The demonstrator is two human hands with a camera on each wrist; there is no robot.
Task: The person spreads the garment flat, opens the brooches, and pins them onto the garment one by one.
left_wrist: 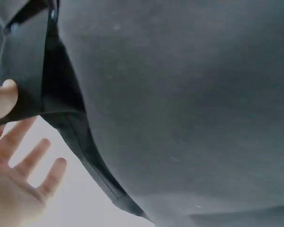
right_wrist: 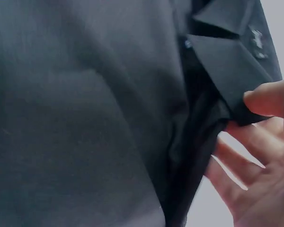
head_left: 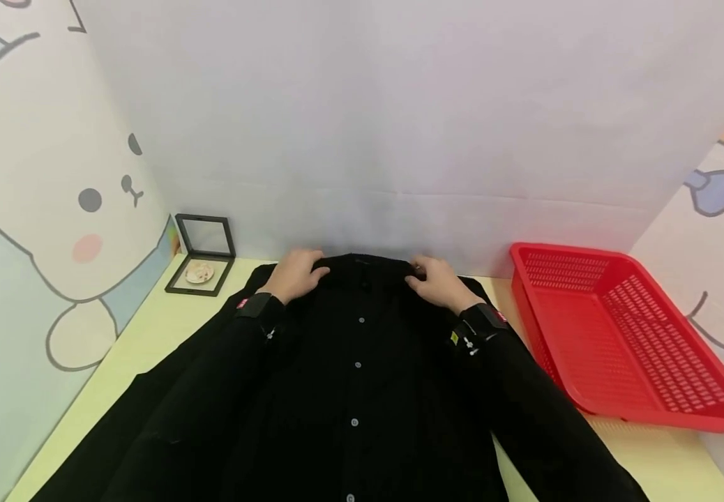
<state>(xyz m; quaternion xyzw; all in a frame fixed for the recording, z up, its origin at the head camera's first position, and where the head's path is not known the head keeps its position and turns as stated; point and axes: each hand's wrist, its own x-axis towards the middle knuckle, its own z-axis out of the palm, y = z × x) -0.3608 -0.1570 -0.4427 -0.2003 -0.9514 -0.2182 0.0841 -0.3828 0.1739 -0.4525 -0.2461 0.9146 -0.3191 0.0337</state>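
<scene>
A black button-up shirt (head_left: 393,376) lies front side up on the table, its row of pale buttons running down the middle. My left hand (head_left: 295,274) pinches the left side of the collar near the back wall. In the left wrist view, the thumb (left_wrist: 7,97) presses on top of the collar (left_wrist: 23,71) while the other fingers spread beneath it. On the opposite side, my right hand (head_left: 439,282) pinches the collar too. The right wrist view has its thumb (right_wrist: 265,98) over the collar flap (right_wrist: 232,71) and fingers behind the cloth.
A red plastic basket (head_left: 613,376) stands on the right of the pale yellow table (head_left: 126,411). At the back left is an opened black-framed case (head_left: 228,240) with a small round item (head_left: 199,272) inside. White walls (head_left: 400,125) rise behind and at both sides.
</scene>
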